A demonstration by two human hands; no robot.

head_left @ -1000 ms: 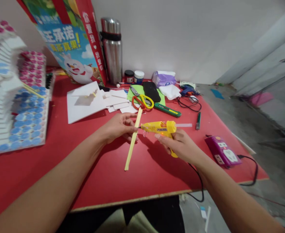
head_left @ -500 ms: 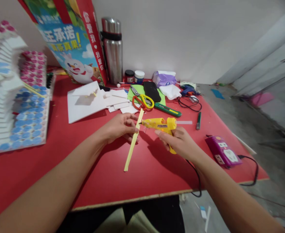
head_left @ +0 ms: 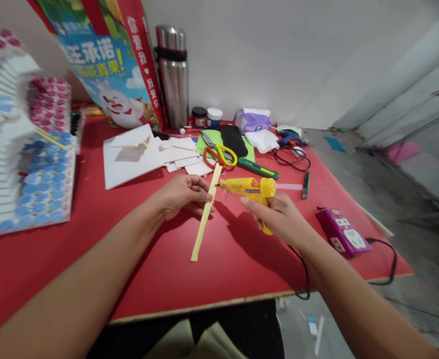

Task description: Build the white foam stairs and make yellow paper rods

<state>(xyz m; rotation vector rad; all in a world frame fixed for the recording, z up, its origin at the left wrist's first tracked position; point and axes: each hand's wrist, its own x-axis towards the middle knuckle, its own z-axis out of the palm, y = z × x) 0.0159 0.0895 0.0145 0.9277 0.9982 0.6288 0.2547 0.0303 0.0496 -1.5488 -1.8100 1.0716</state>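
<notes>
A narrow pale yellow strip [head_left: 202, 227] slants over the red table, pinched near its upper part by my left hand [head_left: 184, 198]. In my right hand [head_left: 277, 214] is a yellow hot glue gun [head_left: 247, 186], my fingers wrapped round its handle. Its dark nozzle points left, at or very close to the strip's right edge; I cannot tell whether it touches. A clear glue stick [head_left: 289, 187] pokes out of the gun's back. Thin glue threads hang below the nozzle.
Scissors [head_left: 219, 152], a green utility knife [head_left: 259, 168] and white board pieces [head_left: 180, 152] lie beyond my hands. At left stands a white, blue and pink model [head_left: 47, 184]. A steel flask [head_left: 172, 80] is behind. A purple power box [head_left: 342, 233] with a cord sits right.
The glue gun has shifted slightly right, and its glue stick now reaches farther right. My left hand still holds the strip, nearly unmoved.
</notes>
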